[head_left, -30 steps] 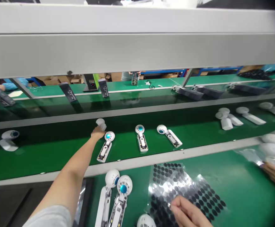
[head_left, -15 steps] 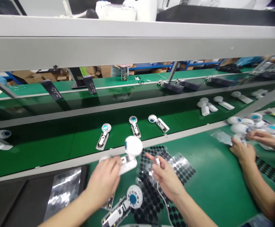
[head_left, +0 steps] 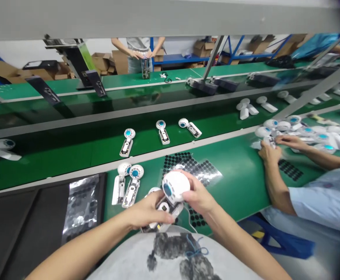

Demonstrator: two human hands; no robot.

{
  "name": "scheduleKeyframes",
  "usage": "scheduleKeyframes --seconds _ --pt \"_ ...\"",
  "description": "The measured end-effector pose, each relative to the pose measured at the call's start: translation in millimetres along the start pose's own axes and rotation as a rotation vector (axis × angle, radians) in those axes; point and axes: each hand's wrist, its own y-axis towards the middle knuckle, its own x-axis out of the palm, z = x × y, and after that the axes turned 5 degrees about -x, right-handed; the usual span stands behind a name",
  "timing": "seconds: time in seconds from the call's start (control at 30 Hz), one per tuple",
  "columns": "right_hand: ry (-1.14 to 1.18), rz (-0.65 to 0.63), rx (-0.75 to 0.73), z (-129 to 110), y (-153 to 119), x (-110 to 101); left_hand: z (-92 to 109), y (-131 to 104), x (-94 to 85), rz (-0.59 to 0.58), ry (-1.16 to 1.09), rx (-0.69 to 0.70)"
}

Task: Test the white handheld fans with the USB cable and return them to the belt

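My left hand (head_left: 148, 210) is closed around the open body of a white round-headed device (head_left: 177, 186), its thumb lying across the exposed inner parts. The fingers of my right hand (head_left: 200, 194) grip the round white head, which carries a blue disc. Below that hand a thin white cable (head_left: 189, 218) runs down; its upper end is hidden. Another similar device lies partly covered under my left hand. Just left of it, two more devices (head_left: 132, 188) lie side by side with their bodies open. Behind my right hand are sheets of round black stickers (head_left: 177, 158).
A black tray (head_left: 20, 225) with a clear sticker sheet (head_left: 82, 202) sits at left. Several similar devices (head_left: 128, 142) lie on the green conveyor belt (head_left: 70, 155). At right, a co-worker's hands (head_left: 270, 151) work beside a pile of white devices. A grey shelf beam (head_left: 158, 19) crosses overhead.
The view has tilted downward. My right hand has gone from holding a white cable plug to gripping the device's head. Two devices now lie left of my left hand, where one had been held.
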Motion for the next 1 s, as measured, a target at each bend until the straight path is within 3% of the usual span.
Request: scheduleKeyframes --seconds 0.13,0.27,0.4,0.5,0.67,0.83,1.0 --pt "0.027 0.074 0.009 -8 10 -5 -1 -8 5.1 0.188 -0.149 0.012" --pt "-0.219 0.115 0.005 -15 12 2 4 -10 -1.7 0.297 -0.433 0.006" --pt "-0.636 0.031 0.009 -17 -2 21 12 -8 -13.4 0.485 -0.633 0.063" --pt "-0.720 -0.035 -0.055 -12 -11 35 14 -9 -16.0 0.577 -0.605 0.105" --pt "-0.626 -0.108 -0.061 -4 -9 46 16 -12 -8.3 0.585 -0.526 0.146" --pt "-0.623 -0.102 -0.082 -3 -11 46 17 -13 -3.9 0.559 -0.491 0.162" --pt "-0.876 -0.119 -0.162 -4 -15 47 15 -14 -3.7 0.615 -0.299 0.164"
